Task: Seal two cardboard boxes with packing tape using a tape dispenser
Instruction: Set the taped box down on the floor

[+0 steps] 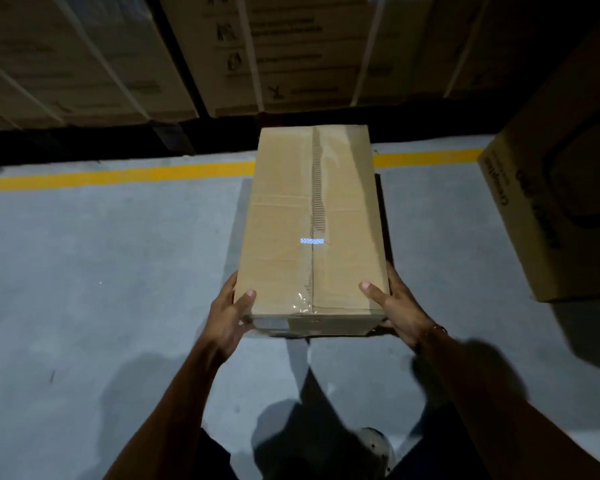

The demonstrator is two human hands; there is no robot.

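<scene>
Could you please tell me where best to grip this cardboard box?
By its near corners, coming from the near end: the cardboard box lies flat, long and narrow, so the left hand and right hand can clasp its long sides, thumbs on top.

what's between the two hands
Only the near end of the box; the left hand and right hand hold its near corners. This shows in the head view.

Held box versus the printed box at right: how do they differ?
The held box is plain, with a torn strip along its seam; the printed box bears dark lettering. Left hand and right hand grip the held box; nothing touches the printed box. Both are brown cardboard.
</scene>
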